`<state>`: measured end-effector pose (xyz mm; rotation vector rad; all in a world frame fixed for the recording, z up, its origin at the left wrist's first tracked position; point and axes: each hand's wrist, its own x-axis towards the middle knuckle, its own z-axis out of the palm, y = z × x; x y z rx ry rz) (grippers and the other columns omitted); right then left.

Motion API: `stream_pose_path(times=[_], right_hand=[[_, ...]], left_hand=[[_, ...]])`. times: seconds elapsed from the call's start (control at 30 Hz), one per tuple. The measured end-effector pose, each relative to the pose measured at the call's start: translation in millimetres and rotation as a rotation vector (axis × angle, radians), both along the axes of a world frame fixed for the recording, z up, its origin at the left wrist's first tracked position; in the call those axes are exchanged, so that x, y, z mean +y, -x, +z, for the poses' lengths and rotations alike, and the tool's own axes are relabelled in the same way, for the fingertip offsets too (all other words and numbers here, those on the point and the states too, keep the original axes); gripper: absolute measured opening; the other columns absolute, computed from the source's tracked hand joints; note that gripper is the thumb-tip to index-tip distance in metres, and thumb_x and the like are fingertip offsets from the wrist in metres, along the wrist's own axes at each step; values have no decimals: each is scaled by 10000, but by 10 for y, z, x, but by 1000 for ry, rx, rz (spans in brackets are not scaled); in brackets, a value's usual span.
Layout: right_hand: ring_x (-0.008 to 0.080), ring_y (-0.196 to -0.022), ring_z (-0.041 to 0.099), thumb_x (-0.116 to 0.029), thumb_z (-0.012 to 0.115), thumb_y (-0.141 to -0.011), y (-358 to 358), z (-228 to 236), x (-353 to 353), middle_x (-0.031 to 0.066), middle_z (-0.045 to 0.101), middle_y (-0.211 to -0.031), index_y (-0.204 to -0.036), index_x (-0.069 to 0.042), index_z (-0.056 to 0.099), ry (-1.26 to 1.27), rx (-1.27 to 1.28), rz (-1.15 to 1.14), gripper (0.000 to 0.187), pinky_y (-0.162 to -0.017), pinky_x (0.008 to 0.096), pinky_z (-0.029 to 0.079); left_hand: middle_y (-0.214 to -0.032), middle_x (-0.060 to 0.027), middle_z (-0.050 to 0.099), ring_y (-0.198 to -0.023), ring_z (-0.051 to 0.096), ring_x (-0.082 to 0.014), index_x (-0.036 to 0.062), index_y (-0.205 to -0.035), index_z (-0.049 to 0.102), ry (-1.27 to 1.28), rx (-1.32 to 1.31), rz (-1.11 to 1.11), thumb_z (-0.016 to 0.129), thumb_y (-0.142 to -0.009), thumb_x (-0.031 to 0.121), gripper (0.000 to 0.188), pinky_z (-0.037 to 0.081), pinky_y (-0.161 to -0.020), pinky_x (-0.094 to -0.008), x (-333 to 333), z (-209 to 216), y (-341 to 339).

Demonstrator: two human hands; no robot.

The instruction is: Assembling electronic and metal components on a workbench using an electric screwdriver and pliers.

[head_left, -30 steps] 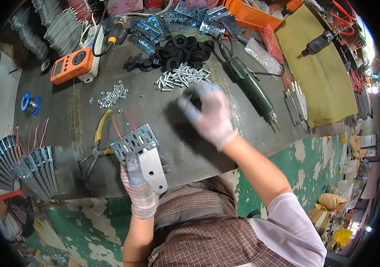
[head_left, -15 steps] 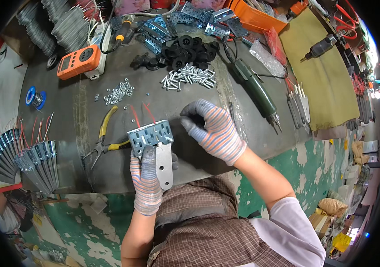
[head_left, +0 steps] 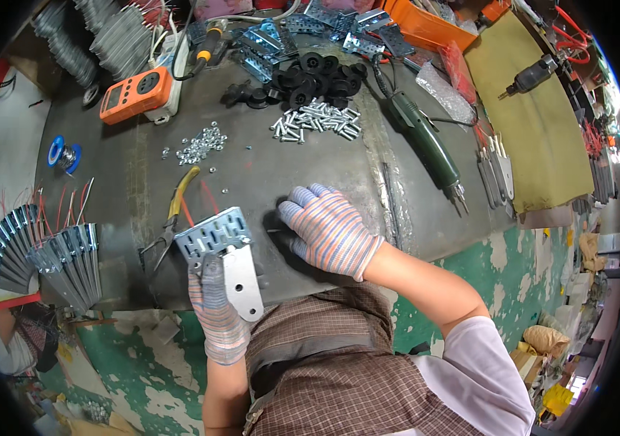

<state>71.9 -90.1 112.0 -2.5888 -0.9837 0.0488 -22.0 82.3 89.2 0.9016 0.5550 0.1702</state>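
Observation:
My left hand [head_left: 215,309], in a striped knit glove, grips a slotted metal bracket [head_left: 213,234] with a flat pale metal bar [head_left: 242,283] attached to it. Two red wires stick up from the bracket's far edge. A small bolt end shows near where bar and bracket meet. To the right, my gloved right hand [head_left: 328,231] is low over the tabletop, back upward, with curled fingers; what they hold, if anything, is hidden. Pliers [head_left: 178,200] with yellow handles lie just behind the bracket, partly covered by it.
Nuts [head_left: 202,145], bolts [head_left: 317,120] and black plastic knobs [head_left: 310,80] lie in piles farther back. A green electric screwdriver [head_left: 426,142] rests at right. Finished-looking wired bars [head_left: 63,261] fan out at left, near a solder spool [head_left: 64,155]. An orange meter [head_left: 135,94] stands behind.
My left hand has shifted left and toward me, tilting the bracket. The right hand has come down and slightly left, turning its back upward. The whole view has shifted slightly.

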Motion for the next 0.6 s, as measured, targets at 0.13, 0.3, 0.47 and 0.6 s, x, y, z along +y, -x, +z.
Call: stream_pose_path(times=[0.13, 0.3, 0.47, 0.6], right_hand=[[344, -821, 587, -224, 663, -771, 56, -10, -51, 143, 591, -854, -907, -55, 610, -150, 56, -112, 223, -735, 426, 478], [334, -785, 600, -179, 665, -794, 214, 238, -107, 127, 620, -827, -869, -52, 634, -512, 305, -162, 151, -715, 412, 481], [316, -814, 598, -179, 680, -771, 279, 318, 69, 109, 612, -845, -876, -62, 624, -620, 170, 81, 167, -732, 411, 483], [321, -842, 601, -194, 685, -744, 283, 337, 101, 123, 614, -896, -897, -61, 625, -502, 96, 31, 211, -760, 417, 488]], left_hand=[[-964, -72, 651, -744, 646, -153, 74, -1146, 566, -75, 81, -193, 614, -904, 298, 333, 530, -618, -283, -19, 119, 22], [-984, -45, 643, -826, 612, -113, 58, -1153, 565, -118, 82, -310, 610, -916, 311, 350, 502, -699, -268, -86, 140, 30], [-1070, -83, 640, -969, 568, -139, 10, -1222, 526, -456, -76, -314, 538, -954, 213, 337, 454, -862, -291, -185, 14, 49], [-1130, -118, 619, -1030, 574, -178, -18, -1251, 487, -550, -109, -366, 494, -953, 125, 330, 440, -920, -312, -221, 56, 32]])
